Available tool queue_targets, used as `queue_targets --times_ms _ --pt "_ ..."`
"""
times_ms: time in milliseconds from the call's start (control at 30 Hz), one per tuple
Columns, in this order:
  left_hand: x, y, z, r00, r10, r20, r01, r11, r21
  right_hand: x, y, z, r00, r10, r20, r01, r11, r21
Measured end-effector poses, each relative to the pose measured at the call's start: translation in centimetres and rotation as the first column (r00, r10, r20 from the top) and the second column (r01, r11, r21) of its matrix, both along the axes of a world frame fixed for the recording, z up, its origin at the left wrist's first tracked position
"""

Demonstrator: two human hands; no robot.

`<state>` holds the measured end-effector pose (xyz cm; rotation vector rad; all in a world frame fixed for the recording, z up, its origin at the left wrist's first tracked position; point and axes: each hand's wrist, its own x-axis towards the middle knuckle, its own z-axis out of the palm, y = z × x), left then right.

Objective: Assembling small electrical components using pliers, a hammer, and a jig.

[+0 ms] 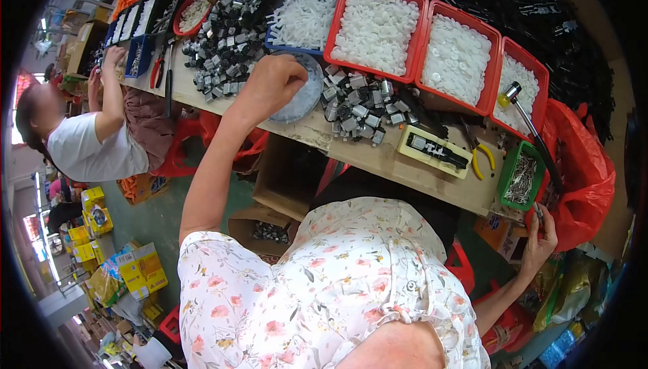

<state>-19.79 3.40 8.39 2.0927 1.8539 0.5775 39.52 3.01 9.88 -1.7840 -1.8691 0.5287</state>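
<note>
My left hand (270,85) is over a round translucent dish (302,99) of small clear pieces, its fingers curled together. Whatever they hold, if anything, is hidden. At the bench's right end, my right hand (541,237) is closed, thumb and fingers together, beside a green tray (520,176) of small metal pins. A small greyish thing may show at its fingertips, too small to name. Between the hands, a cream fixture (433,151) holds a black part with a metal block at one end. Metal-and-black blocks (361,109) are heaped between dish and fixture.
Red bins (375,28) of white plastic parts line the back, beside a blue bin (304,18) of white sticks. Yellow-handled pliers (482,160) and a hammer (523,106) lie at right, near a red plastic bag (577,173). A co-worker (94,126) sits at left.
</note>
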Motion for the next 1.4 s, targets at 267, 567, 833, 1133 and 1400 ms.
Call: queue_targets --times_ms 267,567,833,1133,1400 --pt "0.5 -0.3 1.1 0.986 0.099 0.134 -0.099 0.995 -0.003 -4.5 1.5 0.7 0.987 0.159 0.024 -0.161 0.980 0.117" --pt "2.7 -2.5 2.6 0.793 0.233 0.563 -0.217 0.971 -0.096 -16.4 2.9 0.4 0.899 0.405 -0.165 -0.382 0.911 0.153" --pt "11.5 -2.1 1.2 0.396 0.060 0.916 -0.087 0.996 -0.027 -23.0 3.8 -0.1 0.710 0.420 -0.565 -0.435 0.893 0.116" --pt "15.8 0.0 0.1 0.439 -0.046 0.898 0.089 0.996 0.008 -20.2 3.9 -0.5 0.703 0.452 -0.549 -0.424 0.886 0.187" --pt "17.4 0.7 0.5 0.299 0.191 0.935 0.122 0.964 -0.236 -18.0 4.5 -1.2 0.732 0.623 -0.275 -0.487 0.761 0.428"
